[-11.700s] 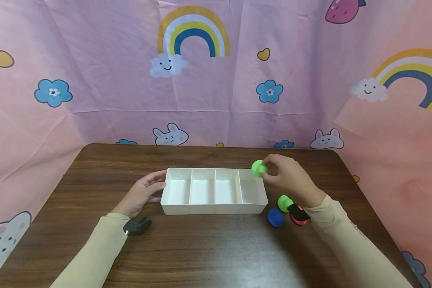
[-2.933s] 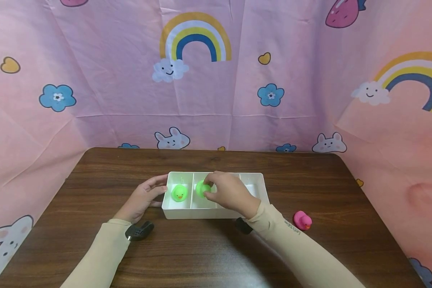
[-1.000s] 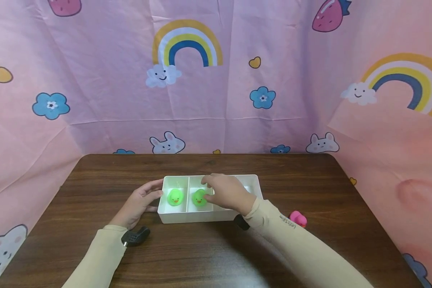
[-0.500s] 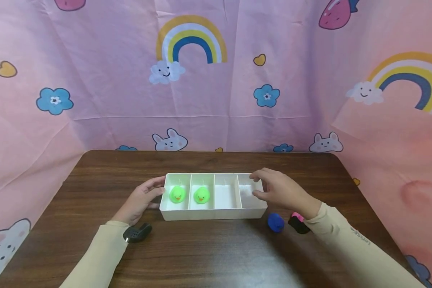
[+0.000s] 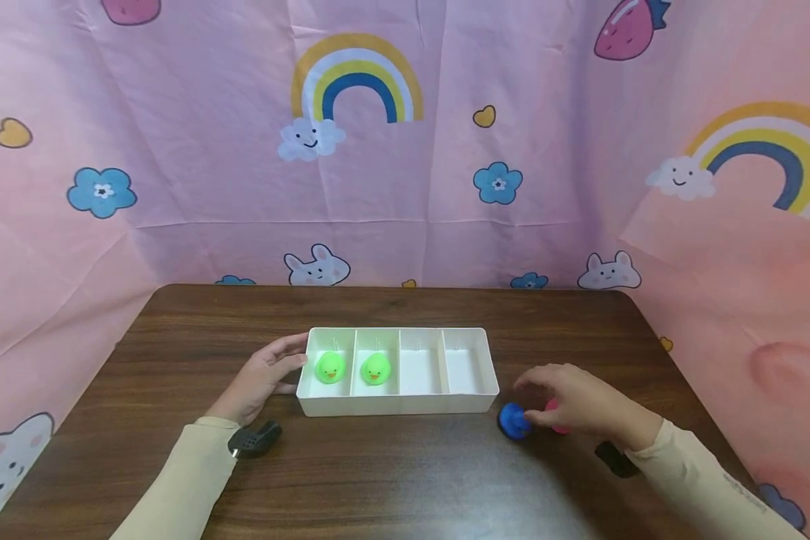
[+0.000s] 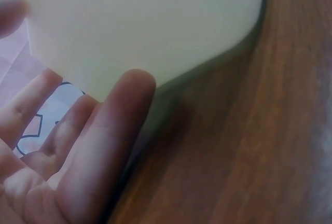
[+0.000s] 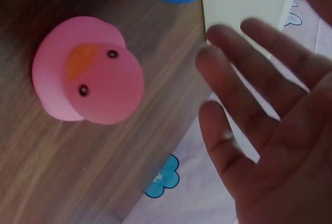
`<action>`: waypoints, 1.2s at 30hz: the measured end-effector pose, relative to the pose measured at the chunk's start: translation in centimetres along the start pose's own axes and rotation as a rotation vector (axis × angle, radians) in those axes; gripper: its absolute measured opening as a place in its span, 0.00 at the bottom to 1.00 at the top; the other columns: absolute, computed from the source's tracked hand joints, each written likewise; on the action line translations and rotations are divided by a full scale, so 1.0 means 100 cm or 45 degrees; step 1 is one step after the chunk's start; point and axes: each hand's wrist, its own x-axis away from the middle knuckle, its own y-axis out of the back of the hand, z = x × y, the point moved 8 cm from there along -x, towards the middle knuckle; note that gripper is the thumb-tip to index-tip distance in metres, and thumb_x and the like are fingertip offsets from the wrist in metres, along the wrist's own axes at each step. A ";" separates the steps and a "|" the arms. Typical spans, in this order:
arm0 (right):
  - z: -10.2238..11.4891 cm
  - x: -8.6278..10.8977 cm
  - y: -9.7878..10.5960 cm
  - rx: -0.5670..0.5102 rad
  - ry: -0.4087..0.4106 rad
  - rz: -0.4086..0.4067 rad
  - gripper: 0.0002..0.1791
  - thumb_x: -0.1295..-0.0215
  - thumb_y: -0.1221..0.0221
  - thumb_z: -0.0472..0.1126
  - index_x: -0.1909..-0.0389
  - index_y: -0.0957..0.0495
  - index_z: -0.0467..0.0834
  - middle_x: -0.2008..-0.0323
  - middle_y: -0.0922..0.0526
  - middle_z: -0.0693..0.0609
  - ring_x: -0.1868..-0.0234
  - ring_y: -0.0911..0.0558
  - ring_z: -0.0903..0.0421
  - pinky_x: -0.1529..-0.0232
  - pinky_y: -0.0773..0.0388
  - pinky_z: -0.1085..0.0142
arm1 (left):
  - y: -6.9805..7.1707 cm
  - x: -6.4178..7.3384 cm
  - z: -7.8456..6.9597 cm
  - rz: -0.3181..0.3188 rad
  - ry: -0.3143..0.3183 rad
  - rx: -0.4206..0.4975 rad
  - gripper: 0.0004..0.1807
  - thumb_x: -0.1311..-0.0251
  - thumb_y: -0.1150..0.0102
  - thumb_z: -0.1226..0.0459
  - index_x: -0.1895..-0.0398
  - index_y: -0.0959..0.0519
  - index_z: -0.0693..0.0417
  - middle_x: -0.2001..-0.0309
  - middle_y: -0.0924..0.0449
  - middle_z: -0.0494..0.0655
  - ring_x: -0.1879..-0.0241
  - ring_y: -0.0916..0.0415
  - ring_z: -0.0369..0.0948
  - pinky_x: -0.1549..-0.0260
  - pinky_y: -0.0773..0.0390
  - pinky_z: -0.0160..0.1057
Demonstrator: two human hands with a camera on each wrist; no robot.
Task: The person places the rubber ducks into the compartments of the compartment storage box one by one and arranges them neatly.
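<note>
A white tray (image 5: 398,405) with a row of compartments lies mid-table in the head view. Two lime-green toy ducks (image 5: 330,367) sit in its two leftmost compartments, one in each. My left hand (image 5: 259,379) touches the tray's left end with spread fingers; the left wrist view shows fingertips against its end wall (image 6: 145,22). Right of the tray, a blue toy duck (image 5: 514,421) is on the table, with my right hand (image 5: 574,401) just over it, thumb and fingers apart, holding nothing. A pink toy duck (image 7: 88,73) stands beside the blue one, partly covered by this hand in the head view.
The dark wooden table (image 5: 391,480) meets a pink cloth backdrop (image 5: 196,112) printed with rainbows, flowers and rabbits. Black wrist devices (image 5: 255,439) sit by both wrists.
Over the last seconds, both green ducks have gone into the tray's left compartments. My right hand has since left the second one and moved right and down to the blue duck. The left hand stays put.
</note>
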 end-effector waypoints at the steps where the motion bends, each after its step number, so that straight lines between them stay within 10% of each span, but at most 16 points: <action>1: 0.000 0.001 -0.003 0.005 0.021 0.014 0.21 0.37 0.28 0.50 0.47 0.16 0.46 0.50 0.13 0.55 0.52 0.17 0.57 0.50 0.17 0.55 | 0.000 0.000 0.000 0.000 0.000 0.001 0.32 0.24 0.43 0.53 0.22 0.36 0.54 0.27 0.33 0.62 0.41 0.22 0.44 0.52 0.14 0.47; 20: 0.001 -0.003 -0.021 -0.081 0.100 0.045 0.11 0.37 0.28 0.45 0.58 0.18 0.49 0.68 0.23 0.61 0.70 0.25 0.65 0.72 0.26 0.71 | -0.002 0.001 -0.003 -0.012 0.000 0.014 0.31 0.24 0.43 0.56 0.23 0.35 0.55 0.28 0.33 0.64 0.39 0.23 0.51 0.53 0.13 0.47; 36: -0.001 -0.002 -0.026 -0.033 0.044 0.040 0.12 0.37 0.29 0.44 0.57 0.19 0.49 0.66 0.22 0.63 0.70 0.25 0.65 0.71 0.25 0.71 | 0.000 0.002 -0.001 -0.021 0.013 -0.005 0.33 0.25 0.42 0.53 0.22 0.36 0.53 0.27 0.33 0.62 0.37 0.25 0.51 0.53 0.14 0.45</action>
